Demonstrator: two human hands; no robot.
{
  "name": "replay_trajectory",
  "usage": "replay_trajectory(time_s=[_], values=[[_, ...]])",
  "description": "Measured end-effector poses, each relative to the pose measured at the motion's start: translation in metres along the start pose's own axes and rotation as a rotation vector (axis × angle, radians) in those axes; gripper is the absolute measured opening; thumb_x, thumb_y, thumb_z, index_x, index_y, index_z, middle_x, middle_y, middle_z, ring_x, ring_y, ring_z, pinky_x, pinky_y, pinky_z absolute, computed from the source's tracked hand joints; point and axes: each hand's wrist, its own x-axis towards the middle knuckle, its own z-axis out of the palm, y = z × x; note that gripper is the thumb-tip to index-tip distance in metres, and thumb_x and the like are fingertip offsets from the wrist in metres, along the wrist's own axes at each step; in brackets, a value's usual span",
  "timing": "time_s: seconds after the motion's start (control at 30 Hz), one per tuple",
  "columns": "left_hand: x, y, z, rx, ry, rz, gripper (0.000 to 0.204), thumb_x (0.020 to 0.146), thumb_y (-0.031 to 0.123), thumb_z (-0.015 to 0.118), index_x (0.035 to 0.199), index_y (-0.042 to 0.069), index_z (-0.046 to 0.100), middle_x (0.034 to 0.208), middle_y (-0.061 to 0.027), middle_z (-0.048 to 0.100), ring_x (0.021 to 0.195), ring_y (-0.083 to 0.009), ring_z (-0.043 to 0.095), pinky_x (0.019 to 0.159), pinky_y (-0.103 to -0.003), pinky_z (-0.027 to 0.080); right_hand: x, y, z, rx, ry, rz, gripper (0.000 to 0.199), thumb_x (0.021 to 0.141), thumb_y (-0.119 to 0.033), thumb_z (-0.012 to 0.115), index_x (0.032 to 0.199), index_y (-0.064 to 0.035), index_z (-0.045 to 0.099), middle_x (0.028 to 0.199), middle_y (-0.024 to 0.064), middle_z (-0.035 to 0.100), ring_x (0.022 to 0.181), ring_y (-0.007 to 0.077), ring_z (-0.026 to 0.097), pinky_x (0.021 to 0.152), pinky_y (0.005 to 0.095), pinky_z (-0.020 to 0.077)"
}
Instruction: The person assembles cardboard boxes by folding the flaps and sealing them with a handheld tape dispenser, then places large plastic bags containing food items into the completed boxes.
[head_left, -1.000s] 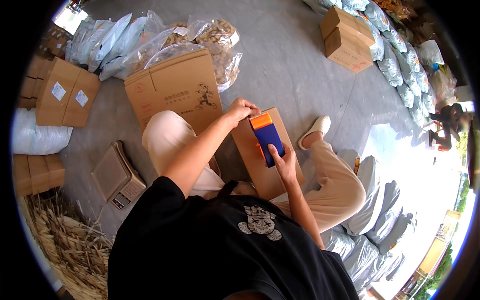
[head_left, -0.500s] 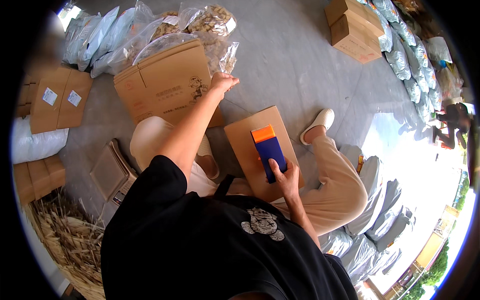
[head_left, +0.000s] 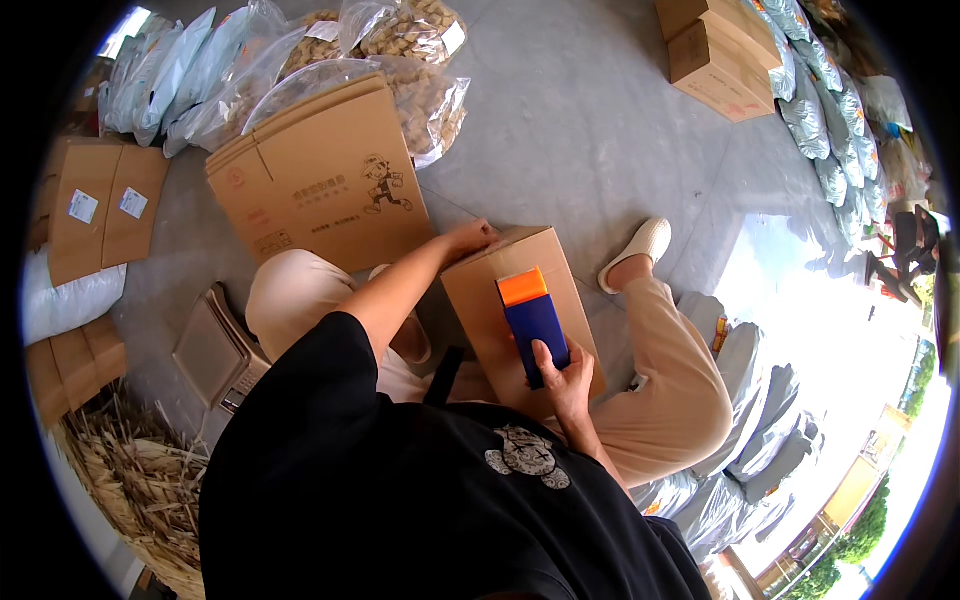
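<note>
Head view: dispenser (head_left: 535,325) in hand over a carton (head_left: 481,308)

The right hand (head_left: 566,382) wraps the blue-and-orange dispenser, thumb along its near end, over the carton between the person's legs (head_left: 665,395). The left hand (head_left: 470,238) curls at the carton's far left corner; whether it pinches anything cannot be told. The carton looks already squared up, its upper face closed; whether it is sealed is unclear. Flat cartons (head_left: 318,150) beyond look not yet made up.
</note>
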Motion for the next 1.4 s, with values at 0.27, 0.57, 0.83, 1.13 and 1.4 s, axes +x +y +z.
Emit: replay_trajectory(time_s=[0.27, 0.57, 0.83, 1.13, 1.4], values=[[-0.008, 0.006, -0.024, 0.226, 0.156, 0.148, 0.066, 0.086, 0.043, 0.042, 0.135, 0.001, 0.024, 0.136, -0.0161, 0.033, 0.127, -0.0279, 0.029, 0.103, -0.032, 0.023, 0.006, 0.005, 0.001, -0.013, -0.012, -0.037, 0.036, 0.077, -0.030, 0.064, 0.077, 0.0062, 0.059, 0.054, 0.0091, 0.055, 0.048, 0.0119, 0.051, 0.049, 0.0271, 0.0428], [-0.099, 0.078, -0.002, 0.312, 0.090, 0.070, 0.071, 0.088, 0.056, 0.024, 0.112, -0.005, 0.053, 0.117, -0.0246, 0.050, 0.112, -0.0352, 0.047, 0.095, -0.038, 0.035, 0.005, -0.002, 0.004, 0.084, -0.073, -0.087, 0.038, 0.080, -0.031, 0.062, 0.078, 0.0069, 0.060, 0.052, 0.0073, 0.055, 0.044, 0.0119, 0.054, 0.042, 0.0253, 0.0431], [-0.104, 0.080, 0.024, 0.721, 0.461, 0.363, 0.066, 0.089, 0.051, 0.028, 0.068, -0.003, 0.059, 0.073, -0.0250, 0.059, 0.074, -0.0394, 0.057, 0.069, -0.046, 0.045, -0.063, 0.009, -0.064, -0.175, -0.112, -0.013, 0.034, 0.079, -0.031, 0.062, 0.087, 0.0022, 0.064, 0.066, 0.0112, 0.063, 0.057, 0.0142, 0.058, 0.056, 0.0277, 0.0458], [-0.119, 0.071, 0.041, 0.683, 0.504, 0.628, 0.055, 0.086, 0.051, 0.037, 0.098, 0.001, 0.058, 0.083, -0.0232, 0.061, 0.083, -0.0352, 0.058, 0.073, -0.043, 0.045, -0.080, 0.035, -0.075, -0.101, -0.107, 0.125, 0.043, 0.077, -0.033, 0.064, 0.092, 0.0072, 0.060, 0.074, 0.0138, 0.064, 0.062, 0.0174, 0.061, 0.058, 0.0295, 0.0485], [-0.109, 0.061, 0.028, 0.644, 0.332, 0.480, 0.059, 0.085, 0.055, 0.037, 0.108, 0.004, 0.055, 0.094, -0.0202, 0.061, 0.093, -0.0354, 0.056, 0.081, -0.042, 0.044, -0.073, 0.065, -0.066, -0.082, 0.147, 0.008, 0.065, 0.069, -0.040, 0.071, 0.109, 0.0056, 0.050, 0.088, 0.0188, 0.058, 0.085, 0.0240, 0.058, 0.075, 0.0333, 0.0456]])
